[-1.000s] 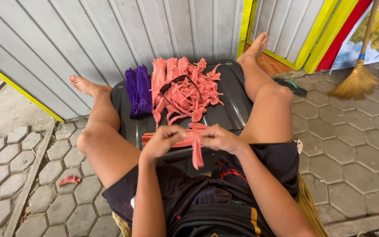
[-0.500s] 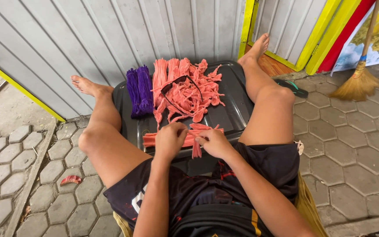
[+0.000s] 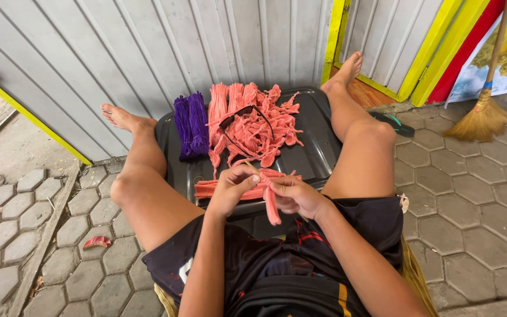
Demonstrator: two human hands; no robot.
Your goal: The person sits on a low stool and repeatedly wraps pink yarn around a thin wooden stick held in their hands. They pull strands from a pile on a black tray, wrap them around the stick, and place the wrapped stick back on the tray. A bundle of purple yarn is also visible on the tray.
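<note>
A dark plastic lid (image 3: 315, 147) serves as the surface between the person's legs. At its far end lie a purple bundle (image 3: 191, 124) and a heap of pink strips (image 3: 253, 126) with sunglasses (image 3: 243, 113) on top. At the near edge, the left hand (image 3: 232, 188) and right hand (image 3: 294, 195) are both closed, pinching one pink strip (image 3: 271, 202) that dangles just above a flat pink bundle (image 3: 206, 189).

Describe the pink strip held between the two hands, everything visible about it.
The pink strip is a narrow, soft-looking band of salmon-pink material, limp and slightly fuzzy. Its upper end is pinched between the left hand and the right hand; the lower end hangs free, over the black shorts. It is held just above a flat row of similar strips on the dark tray.
</note>
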